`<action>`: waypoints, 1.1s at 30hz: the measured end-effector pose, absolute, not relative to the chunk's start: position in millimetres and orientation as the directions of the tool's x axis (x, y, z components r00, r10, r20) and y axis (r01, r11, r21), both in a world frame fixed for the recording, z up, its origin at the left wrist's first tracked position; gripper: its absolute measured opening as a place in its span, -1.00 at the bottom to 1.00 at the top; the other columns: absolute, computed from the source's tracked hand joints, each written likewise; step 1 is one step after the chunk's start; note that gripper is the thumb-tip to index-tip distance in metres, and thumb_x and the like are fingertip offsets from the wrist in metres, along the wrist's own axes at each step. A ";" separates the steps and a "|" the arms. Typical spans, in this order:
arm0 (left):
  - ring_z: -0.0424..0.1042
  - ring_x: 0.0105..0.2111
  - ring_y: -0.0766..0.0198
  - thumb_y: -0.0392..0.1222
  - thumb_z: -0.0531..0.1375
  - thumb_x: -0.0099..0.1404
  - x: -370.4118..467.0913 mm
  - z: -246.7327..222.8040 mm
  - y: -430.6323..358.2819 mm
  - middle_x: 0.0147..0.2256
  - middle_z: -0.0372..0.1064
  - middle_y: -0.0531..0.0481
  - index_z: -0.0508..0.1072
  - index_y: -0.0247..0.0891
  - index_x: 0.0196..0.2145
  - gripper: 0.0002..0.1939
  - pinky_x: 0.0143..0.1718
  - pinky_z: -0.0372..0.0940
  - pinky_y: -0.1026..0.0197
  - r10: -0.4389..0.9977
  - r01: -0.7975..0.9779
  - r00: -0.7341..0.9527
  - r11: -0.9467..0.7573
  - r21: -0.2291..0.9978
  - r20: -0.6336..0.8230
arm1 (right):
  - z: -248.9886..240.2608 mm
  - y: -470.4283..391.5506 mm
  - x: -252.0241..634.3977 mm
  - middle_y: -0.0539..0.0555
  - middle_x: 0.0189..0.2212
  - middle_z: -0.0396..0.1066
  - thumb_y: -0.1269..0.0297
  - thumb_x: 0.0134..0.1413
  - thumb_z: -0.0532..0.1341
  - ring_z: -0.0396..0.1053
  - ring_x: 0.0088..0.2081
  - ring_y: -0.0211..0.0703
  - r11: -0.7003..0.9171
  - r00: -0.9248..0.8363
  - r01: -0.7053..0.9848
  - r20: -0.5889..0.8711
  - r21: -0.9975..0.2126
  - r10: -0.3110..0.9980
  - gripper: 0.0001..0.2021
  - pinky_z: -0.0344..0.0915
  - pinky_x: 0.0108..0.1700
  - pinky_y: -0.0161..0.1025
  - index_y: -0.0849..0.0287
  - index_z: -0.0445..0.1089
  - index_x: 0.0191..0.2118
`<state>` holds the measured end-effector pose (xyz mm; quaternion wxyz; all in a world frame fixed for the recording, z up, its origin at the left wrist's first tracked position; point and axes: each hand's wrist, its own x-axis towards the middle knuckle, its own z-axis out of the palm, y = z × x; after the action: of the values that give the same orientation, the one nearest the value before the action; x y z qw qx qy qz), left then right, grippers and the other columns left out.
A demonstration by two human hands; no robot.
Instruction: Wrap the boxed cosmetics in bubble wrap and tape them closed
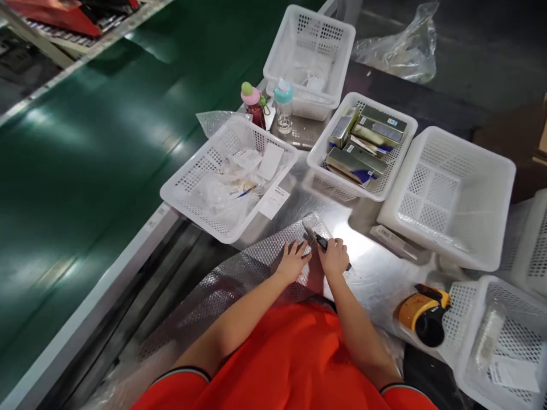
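Observation:
My left hand [293,261] lies with spread fingers on a sheet of bubble wrap [252,263], pressing it against the metal table [363,279]. Just right of it, my right hand [333,257] is wrapped round a black-handled knife [321,242]. The knife's blade points up and left over the far end of the wrap; whether it touches the wrap I cannot tell. From the table the wrap hangs down past my left forearm.
Beyond my hands stand a basket [192,213] of plastic bags and papers, a basket [314,165] of boxes and a white basket [491,210]. A tape dispenser [421,316] sits at right. Two bottles [256,111] stand behind. A green conveyor [106,171] runs at left.

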<state>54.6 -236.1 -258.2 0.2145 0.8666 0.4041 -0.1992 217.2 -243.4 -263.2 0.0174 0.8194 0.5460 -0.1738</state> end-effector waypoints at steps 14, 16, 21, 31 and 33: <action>-0.02 0.35 -0.13 -0.07 0.24 0.23 42.6 -243.2 -224.5 0.39 -0.08 -0.34 0.14 -0.30 0.30 -0.26 0.29 0.01 -0.27 0.753 0.875 0.481 -0.440 0.200 -0.449 | -246.2 -256.8 229.1 0.36 0.09 0.18 0.25 0.21 0.10 0.30 0.05 0.07 -0.430 0.359 0.748 -0.236 -0.506 0.903 -0.69 0.32 -0.02 -0.06 0.28 0.22 0.02; 0.02 0.34 -0.11 -0.15 0.23 0.23 37.9 -242.9 -218.9 0.36 0.02 -0.32 0.18 -0.30 0.27 -0.32 0.28 0.03 -0.19 0.790 0.900 0.434 -0.405 0.164 -0.433 | -239.7 -260.6 223.8 0.34 0.05 0.23 0.30 0.24 0.05 0.31 0.06 0.05 -0.391 0.317 0.711 -0.229 -0.585 0.920 -0.68 0.31 0.02 -0.06 0.28 0.16 0.08; 0.03 0.33 -0.08 -0.27 0.24 0.17 31.1 -245.6 -214.8 0.35 0.04 -0.31 0.13 -0.34 0.29 -0.25 0.30 0.03 -0.11 0.804 0.919 0.390 -0.371 0.134 -0.449 | -231.7 -248.0 180.9 0.25 -0.10 0.44 0.30 0.38 -0.11 0.49 -0.17 0.00 -0.402 0.162 0.815 -0.502 -0.417 0.850 -0.69 0.36 -0.19 -0.16 0.23 0.21 0.11; 0.08 0.32 -0.05 -0.45 0.16 0.08 30.1 -249.7 -210.3 0.35 0.03 -0.33 0.16 -0.32 0.26 -0.24 0.25 0.09 -0.07 0.835 0.942 0.334 -0.317 0.113 -0.437 | -247.4 -196.8 138.3 0.31 -0.14 0.46 0.44 0.36 -0.14 0.54 -0.18 0.03 -0.253 0.099 0.941 -0.531 -0.225 0.842 -0.65 0.41 -0.25 -0.16 0.29 0.22 0.13; 0.08 0.32 -0.06 -0.43 0.18 0.12 30.9 -247.9 -209.2 0.36 0.01 -0.35 0.17 -0.34 0.26 -0.27 0.26 0.09 -0.08 0.830 0.941 0.334 -0.318 0.113 -0.447 | -249.3 -198.0 136.4 0.33 -0.13 0.45 0.44 0.35 -0.13 0.54 -0.17 0.04 -0.244 0.094 0.945 -0.535 -0.216 0.839 -0.64 0.42 -0.23 -0.15 0.29 0.20 0.16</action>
<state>30.9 -209.2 -247.9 0.1791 0.7968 0.5557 -0.1555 136.4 -198.0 -249.3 0.0917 0.7340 0.6079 -0.2886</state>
